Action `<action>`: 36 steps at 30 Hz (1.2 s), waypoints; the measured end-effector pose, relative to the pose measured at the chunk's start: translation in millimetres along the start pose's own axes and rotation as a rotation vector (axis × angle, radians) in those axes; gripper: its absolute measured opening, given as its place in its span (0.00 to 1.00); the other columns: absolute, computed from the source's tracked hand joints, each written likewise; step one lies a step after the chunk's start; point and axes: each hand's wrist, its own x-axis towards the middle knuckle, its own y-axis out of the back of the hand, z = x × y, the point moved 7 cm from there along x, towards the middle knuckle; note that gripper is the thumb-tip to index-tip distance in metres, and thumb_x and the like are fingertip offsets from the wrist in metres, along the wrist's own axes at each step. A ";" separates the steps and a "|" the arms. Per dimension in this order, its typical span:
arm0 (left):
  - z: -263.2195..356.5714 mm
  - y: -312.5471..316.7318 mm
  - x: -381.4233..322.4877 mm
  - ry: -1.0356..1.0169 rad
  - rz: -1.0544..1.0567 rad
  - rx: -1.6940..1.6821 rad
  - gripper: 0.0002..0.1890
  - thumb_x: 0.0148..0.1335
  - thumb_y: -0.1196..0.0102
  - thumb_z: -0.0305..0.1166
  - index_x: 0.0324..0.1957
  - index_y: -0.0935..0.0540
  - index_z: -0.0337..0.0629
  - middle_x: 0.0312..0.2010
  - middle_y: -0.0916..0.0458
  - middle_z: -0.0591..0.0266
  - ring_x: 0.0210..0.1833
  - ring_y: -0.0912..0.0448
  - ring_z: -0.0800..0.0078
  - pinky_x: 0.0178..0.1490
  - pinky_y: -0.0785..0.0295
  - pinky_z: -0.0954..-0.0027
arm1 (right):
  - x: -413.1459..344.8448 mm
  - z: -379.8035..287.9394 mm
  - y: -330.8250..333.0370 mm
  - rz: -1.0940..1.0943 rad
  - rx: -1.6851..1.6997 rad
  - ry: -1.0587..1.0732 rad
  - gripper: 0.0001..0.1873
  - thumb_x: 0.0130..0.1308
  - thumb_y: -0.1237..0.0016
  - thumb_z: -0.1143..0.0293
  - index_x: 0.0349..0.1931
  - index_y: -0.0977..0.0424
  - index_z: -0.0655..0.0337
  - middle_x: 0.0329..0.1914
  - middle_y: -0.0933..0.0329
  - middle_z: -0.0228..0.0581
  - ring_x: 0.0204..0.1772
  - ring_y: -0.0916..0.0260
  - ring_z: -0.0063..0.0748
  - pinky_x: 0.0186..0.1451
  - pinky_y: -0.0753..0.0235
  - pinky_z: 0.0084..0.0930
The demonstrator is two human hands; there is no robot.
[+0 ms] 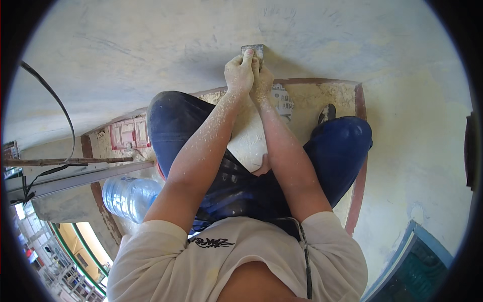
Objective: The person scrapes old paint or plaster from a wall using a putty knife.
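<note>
My left hand (239, 75) and my right hand (265, 80) are together in front of me, both gripping a small grey block (255, 47) that looks like a sanding block. It rests against the pale, patchy plaster wall (181, 37). My left thumb lies over its face, and the right fingers are partly hidden behind the left hand. Pale dust and flecks coat both hands and forearms. Below them, between my bent knees, lies a white flat thing (247, 147) dusted with powder. Part of a printed sheet or sack (283, 104) shows beside my right wrist.
A large clear plastic bottle (130, 196) lies at my left, near a metal bar (90, 177) and a bamboo pole (68, 161). A black cable (53, 90) hangs there. Brown trim (360, 102) edges the floor at the right corner. A blue frame (407, 260) stands behind right.
</note>
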 end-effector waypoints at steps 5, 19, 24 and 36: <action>-36.9 -14.1 5.9 0.153 -0.023 0.106 0.22 0.65 0.50 0.44 0.28 0.19 0.32 0.20 0.24 0.66 0.25 0.30 0.81 0.31 0.33 0.75 | 7.3 44.5 -4.2 0.100 -0.082 -0.012 0.33 0.66 0.68 0.42 0.39 0.24 0.68 0.31 0.23 0.58 0.41 0.24 0.56 0.43 0.29 0.42; -16.9 -22.4 3.4 0.023 -0.057 -0.086 0.21 0.65 0.50 0.43 0.27 0.20 0.33 0.21 0.22 0.65 0.25 0.28 0.81 0.32 0.32 0.74 | 16.4 31.1 3.8 0.004 -0.054 -0.013 0.33 0.65 0.67 0.41 0.42 0.25 0.66 0.37 0.25 0.63 0.46 0.27 0.60 0.47 0.30 0.44; -44.3 -22.3 10.0 0.124 -0.085 0.017 0.20 0.68 0.53 0.42 0.26 0.21 0.35 0.22 0.27 0.71 0.25 0.32 0.84 0.30 0.35 0.78 | 14.1 38.2 -3.5 0.046 -0.071 0.013 0.33 0.64 0.67 0.41 0.43 0.24 0.65 0.38 0.24 0.62 0.47 0.27 0.60 0.48 0.30 0.45; -23.1 -11.6 4.5 0.049 -0.076 -0.175 0.20 0.65 0.50 0.42 0.28 0.19 0.33 0.21 0.23 0.66 0.27 0.29 0.82 0.34 0.32 0.75 | 12.6 36.9 -5.7 -0.010 -0.170 -0.044 0.36 0.64 0.69 0.38 0.43 0.25 0.67 0.40 0.25 0.63 0.49 0.28 0.60 0.51 0.31 0.44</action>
